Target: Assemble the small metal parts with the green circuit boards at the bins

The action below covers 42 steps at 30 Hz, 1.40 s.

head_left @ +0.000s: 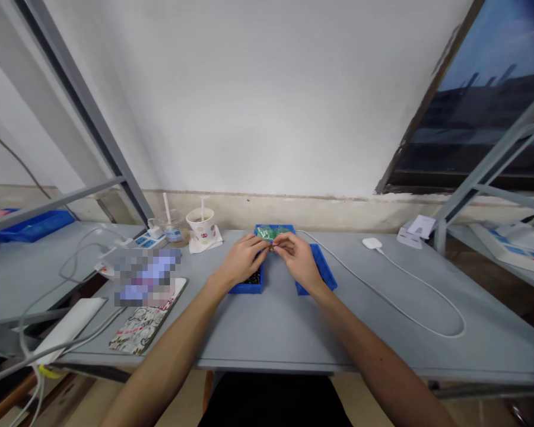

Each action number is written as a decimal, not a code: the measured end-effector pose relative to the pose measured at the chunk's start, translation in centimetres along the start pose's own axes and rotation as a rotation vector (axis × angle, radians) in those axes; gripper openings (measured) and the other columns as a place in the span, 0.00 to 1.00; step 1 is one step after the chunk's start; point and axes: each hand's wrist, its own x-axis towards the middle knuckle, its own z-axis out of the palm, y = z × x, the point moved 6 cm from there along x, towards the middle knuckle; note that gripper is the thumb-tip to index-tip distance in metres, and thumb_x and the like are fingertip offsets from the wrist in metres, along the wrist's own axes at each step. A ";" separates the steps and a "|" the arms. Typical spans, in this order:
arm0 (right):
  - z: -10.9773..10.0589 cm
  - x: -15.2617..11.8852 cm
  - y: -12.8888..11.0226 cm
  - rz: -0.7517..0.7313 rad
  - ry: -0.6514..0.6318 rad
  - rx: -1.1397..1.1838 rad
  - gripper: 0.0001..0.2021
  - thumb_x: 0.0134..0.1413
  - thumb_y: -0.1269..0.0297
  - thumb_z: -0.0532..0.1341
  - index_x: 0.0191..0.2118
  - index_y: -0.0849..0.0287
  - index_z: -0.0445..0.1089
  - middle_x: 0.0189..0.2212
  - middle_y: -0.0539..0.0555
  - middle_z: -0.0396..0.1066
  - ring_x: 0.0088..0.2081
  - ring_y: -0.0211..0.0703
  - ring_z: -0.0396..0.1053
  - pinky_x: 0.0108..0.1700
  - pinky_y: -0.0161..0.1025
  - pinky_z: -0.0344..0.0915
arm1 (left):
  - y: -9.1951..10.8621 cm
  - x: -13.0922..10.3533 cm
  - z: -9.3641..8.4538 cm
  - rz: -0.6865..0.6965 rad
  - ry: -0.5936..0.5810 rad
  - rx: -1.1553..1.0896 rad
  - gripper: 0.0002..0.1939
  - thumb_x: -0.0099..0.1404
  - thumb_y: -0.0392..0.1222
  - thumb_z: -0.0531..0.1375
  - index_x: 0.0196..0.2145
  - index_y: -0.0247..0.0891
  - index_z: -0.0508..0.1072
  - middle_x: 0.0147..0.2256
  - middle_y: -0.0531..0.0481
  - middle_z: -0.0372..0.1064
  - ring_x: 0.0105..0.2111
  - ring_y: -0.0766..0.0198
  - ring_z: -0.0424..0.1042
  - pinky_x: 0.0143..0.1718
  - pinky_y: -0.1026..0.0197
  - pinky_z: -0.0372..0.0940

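Observation:
My left hand (pixel 244 259) and my right hand (pixel 297 259) meet at the fingertips over the bins, both with fingers pinched. Between them is a small dark piece (pixel 271 247), too tiny to name. Under my left hand stands a blue bin (pixel 247 289) with many small dark parts (pixel 255 277) in it. Another blue bin (pixel 324 268) sits beneath my right hand, its contents mostly hidden. Just behind my fingers, a third blue bin (pixel 275 227) holds green pieces (pixel 267 233) that look like circuit boards in plastic.
On the left are a paper cup (pixel 202 224) with a straw, a clear plastic cup (pixel 177 230), a power strip (pixel 149 241) and a patterned phone case (pixel 145 323). A white cable (pixel 409 317) loops across the right, near a white charger (pixel 372 243) and small white boxes (pixel 416 232).

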 end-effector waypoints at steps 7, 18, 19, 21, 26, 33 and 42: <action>0.1 -0.1 0.0 0.033 0.000 0.016 0.04 0.58 0.63 0.62 0.39 0.55 0.69 0.32 0.51 0.75 0.33 0.42 0.77 0.39 0.40 0.75 | 0.2 0.0 -0.2 0.015 0.014 -0.026 0.12 0.76 0.40 0.52 0.43 0.39 0.76 0.40 0.45 0.75 0.43 0.56 0.70 0.47 0.53 0.65; 0.2 -0.5 -1.4 -0.131 -0.007 -0.336 0.05 0.64 0.67 0.57 0.40 0.56 0.71 0.34 0.52 0.76 0.33 0.43 0.75 0.43 0.41 0.71 | 0.3 0.0 -0.5 -0.014 0.070 0.013 0.12 0.74 0.39 0.52 0.38 0.39 0.75 0.36 0.46 0.74 0.40 0.56 0.70 0.45 0.53 0.64; 0.4 -0.7 -1.6 -0.171 -0.022 -0.403 0.06 0.64 0.69 0.57 0.41 0.56 0.72 0.37 0.54 0.77 0.36 0.44 0.75 0.45 0.41 0.70 | 0.2 0.0 -0.6 -0.023 0.076 0.018 0.12 0.74 0.38 0.52 0.38 0.39 0.75 0.36 0.46 0.74 0.40 0.56 0.70 0.45 0.53 0.64; 0.7 -0.9 -1.9 -0.236 -0.040 -0.502 0.08 0.65 0.71 0.56 0.43 0.56 0.72 0.41 0.55 0.77 0.41 0.45 0.74 0.49 0.42 0.69 | 0.2 0.0 -0.6 -0.028 0.086 0.014 0.11 0.74 0.38 0.52 0.38 0.39 0.75 0.36 0.46 0.74 0.40 0.56 0.70 0.45 0.53 0.64; 0.6 -1.1 -1.9 -0.269 -0.029 -0.569 0.07 0.67 0.70 0.55 0.42 0.56 0.71 0.40 0.55 0.76 0.41 0.46 0.74 0.47 0.40 0.68 | 0.2 0.0 -0.6 0.000 0.084 -0.040 0.11 0.74 0.38 0.52 0.38 0.39 0.74 0.36 0.46 0.74 0.40 0.57 0.70 0.45 0.54 0.65; 0.6 -1.1 -1.8 -0.267 -0.052 -0.604 0.09 0.70 0.68 0.53 0.39 0.55 0.68 0.38 0.55 0.75 0.41 0.45 0.73 0.46 0.39 0.66 | 0.4 0.0 -0.4 0.006 0.065 -0.064 0.13 0.75 0.39 0.51 0.37 0.39 0.74 0.35 0.46 0.73 0.39 0.57 0.70 0.44 0.54 0.65; 0.9 -0.9 -0.9 -0.196 -0.123 -0.567 0.07 0.70 0.70 0.50 0.40 0.55 0.63 0.34 0.52 0.72 0.34 0.43 0.70 0.38 0.36 0.62 | 0.4 -0.1 -0.1 0.023 0.047 -0.076 0.12 0.75 0.37 0.51 0.38 0.39 0.73 0.36 0.46 0.73 0.39 0.58 0.70 0.44 0.56 0.65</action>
